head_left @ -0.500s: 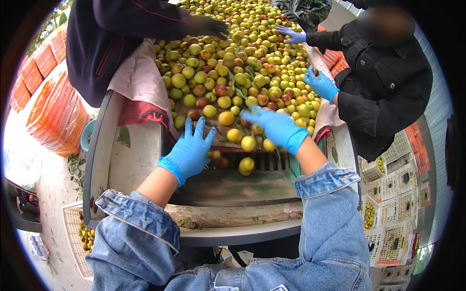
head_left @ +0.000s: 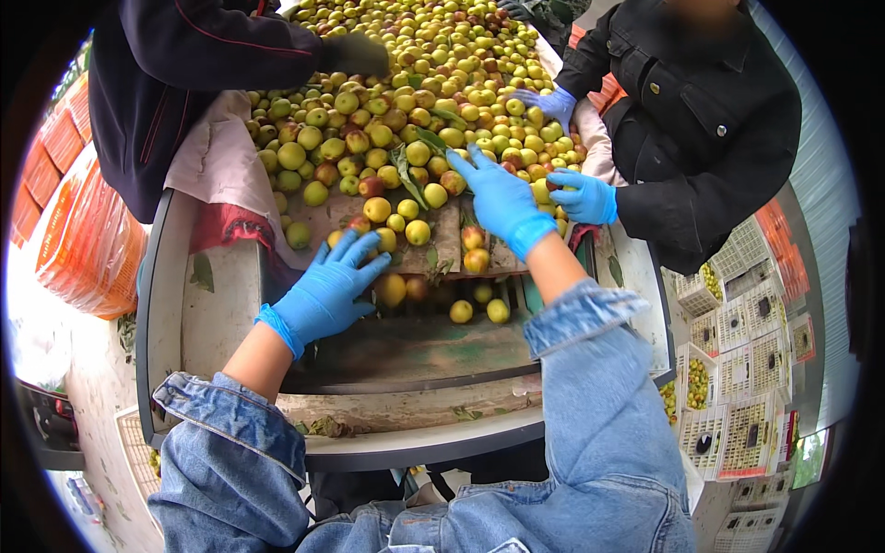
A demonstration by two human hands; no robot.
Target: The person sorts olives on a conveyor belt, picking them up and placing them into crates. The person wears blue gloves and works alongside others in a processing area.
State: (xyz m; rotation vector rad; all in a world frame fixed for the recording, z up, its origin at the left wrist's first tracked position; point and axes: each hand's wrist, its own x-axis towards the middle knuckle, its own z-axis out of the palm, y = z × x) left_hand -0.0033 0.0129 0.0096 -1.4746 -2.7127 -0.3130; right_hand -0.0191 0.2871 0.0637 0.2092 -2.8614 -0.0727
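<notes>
A heap of small round fruits [head_left: 316, 194], yellow-green with reddish patches, covers the sorting table. My left hand [head_left: 327, 288], in a blue glove, lies over the near edge of the sloping board [head_left: 444, 226], fingers outstretched beside a few loose fruits. Farther up on the right, my right hand [head_left: 502, 198], gloved alike, reaches with fingers extended to the heap's near side; its fingertips are at the fruits and nothing shows in its grip. Long green leaves [head_left: 406, 177] lie among the fruits. Two yellow fruits [head_left: 479, 311] sit below the board's edge, by a slotted strip.
At the right, a co-worker in black has a blue-gloved hand [head_left: 590, 196] and a purple-gloved hand [head_left: 551, 105] at the fruits. Another's dark-gloved hand [head_left: 358, 55] is over the heap at the left. Plastic crates [head_left: 737, 323] stand at the right, wrapped orange crates [head_left: 88, 244] at the left.
My right hand has gone forward to the heap. Fruits have shifted, baring more board, and some lie below its edge. The right co-worker's blue-gloved hand is now lower, at the fruits.
</notes>
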